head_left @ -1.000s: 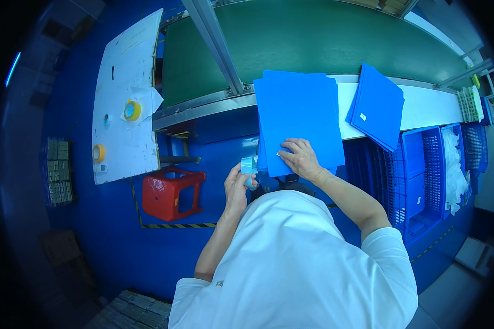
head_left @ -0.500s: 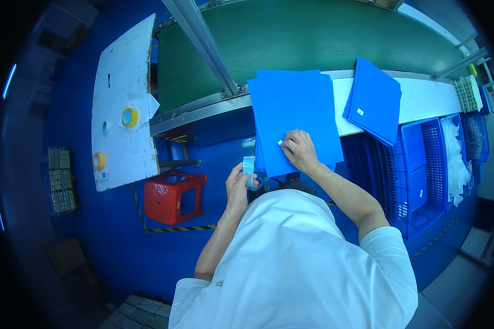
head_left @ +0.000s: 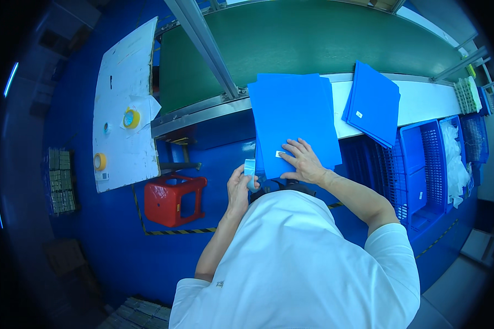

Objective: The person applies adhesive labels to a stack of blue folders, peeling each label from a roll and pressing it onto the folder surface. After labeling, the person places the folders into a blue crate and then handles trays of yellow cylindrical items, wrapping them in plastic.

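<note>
A stack of flat blue sheets (head_left: 293, 109) lies in front of me, slightly fanned, overhanging the near edge of the white ledge. My right hand (head_left: 306, 163) rests on the top sheet with its fingers spread, the fingertips touching a small white label (head_left: 279, 154) near the sheet's lower left. Left of the stack, my left hand (head_left: 239, 186) is closed round a roll of pale blue-white tape or labels (head_left: 250, 167), held upright. A second pile of blue sheets (head_left: 372, 104), with a white label on top, lies farther right on the ledge.
Beyond the ledge (head_left: 422, 98) runs a green conveyor belt (head_left: 313, 38) with a metal post (head_left: 206, 49). On the left, a white board (head_left: 121, 71) bears tape rolls (head_left: 131, 118). A red stool (head_left: 167, 203) stands below it. Blue crates (head_left: 422, 164) stand at right.
My right hand has gone from a pinch holding the small white label to lying spread on the sheet, with the label now flat on it. My left hand stays closed on the roll.
</note>
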A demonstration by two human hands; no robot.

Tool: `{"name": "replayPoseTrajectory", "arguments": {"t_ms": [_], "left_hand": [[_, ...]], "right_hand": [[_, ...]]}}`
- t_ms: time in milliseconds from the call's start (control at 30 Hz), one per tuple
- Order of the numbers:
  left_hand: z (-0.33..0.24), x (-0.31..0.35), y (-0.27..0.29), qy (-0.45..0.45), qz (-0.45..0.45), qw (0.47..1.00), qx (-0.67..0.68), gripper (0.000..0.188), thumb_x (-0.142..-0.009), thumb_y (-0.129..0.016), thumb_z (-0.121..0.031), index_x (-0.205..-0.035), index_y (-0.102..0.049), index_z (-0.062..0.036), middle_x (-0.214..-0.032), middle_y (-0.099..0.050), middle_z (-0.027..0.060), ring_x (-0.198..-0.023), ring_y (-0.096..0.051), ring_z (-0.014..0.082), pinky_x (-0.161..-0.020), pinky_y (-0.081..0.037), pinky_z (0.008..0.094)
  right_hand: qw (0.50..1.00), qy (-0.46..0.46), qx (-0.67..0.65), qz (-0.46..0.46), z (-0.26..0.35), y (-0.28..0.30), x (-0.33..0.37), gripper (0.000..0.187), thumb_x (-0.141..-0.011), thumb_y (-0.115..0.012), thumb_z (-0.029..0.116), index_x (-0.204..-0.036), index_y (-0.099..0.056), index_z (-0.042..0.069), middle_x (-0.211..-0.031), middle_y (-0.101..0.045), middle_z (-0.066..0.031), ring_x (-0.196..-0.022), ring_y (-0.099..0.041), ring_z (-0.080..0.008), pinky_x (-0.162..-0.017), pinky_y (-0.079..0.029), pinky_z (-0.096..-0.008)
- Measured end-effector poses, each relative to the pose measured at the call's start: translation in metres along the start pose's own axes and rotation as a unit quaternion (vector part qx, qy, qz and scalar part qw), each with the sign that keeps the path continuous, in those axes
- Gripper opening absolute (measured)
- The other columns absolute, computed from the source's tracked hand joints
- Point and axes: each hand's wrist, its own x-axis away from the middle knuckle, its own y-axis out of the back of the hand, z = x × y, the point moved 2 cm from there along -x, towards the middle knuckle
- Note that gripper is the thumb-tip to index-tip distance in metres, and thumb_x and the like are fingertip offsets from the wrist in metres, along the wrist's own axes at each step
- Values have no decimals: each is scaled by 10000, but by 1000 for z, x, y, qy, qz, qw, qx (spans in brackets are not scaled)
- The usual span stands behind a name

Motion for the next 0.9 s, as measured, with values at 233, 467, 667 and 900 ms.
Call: {"name": "replayPoseTrajectory", "arguments": {"t_ms": [233, 467, 667, 900], "left_hand": [[1, -2, -4, -2, 3, 1000, -11, 445, -929, -500, -38, -1367, -495, 35, -933, -659, 122, -732, -640, 166, -659, -539, 315], [-5, -7, -9, -3, -1, 1000, 7, 415, -926, -505, -39, -1335, -523, 26, -911, -666, 109, -722, -644, 152, -654, -541, 294], [-10, -12, -10, -13, -9, 998, 63, 367, -914, -487, -21, -1271, -551, 35, -882, -633, 109, -722, -627, 193, -674, -535, 326], [-26, -9, -24, -33, -6, 998, 53, 356, -915, -495, -14, -1261, -563, 39, -892, -644, 110, -728, -629, 185, -665, -534, 328]], "right_hand": [[985, 49, 117, 118, 7, 8, 14, 793, -804, -802, 331, -1482, -425, 165, -1548, -371, -138, -1465, -291, -330, -1215, -199, -542], [995, 34, 91, -5, 12, 46, 29, 553, -846, -649, 61, -1384, -543, 131, -1447, -515, -137, -1373, -458, -278, -1157, -328, -465], [923, -19, 122, -366, -48, 179, 37, 460, -711, -543, -105, -1111, -720, 36, -1179, -706, -130, -1131, -665, -308, -932, -513, -394], [899, -294, 208, -250, -251, 115, 128, 451, -739, -561, -64, -1155, -689, 52, -1203, -676, -139, -1137, -626, -325, -951, -499, -440]]}}
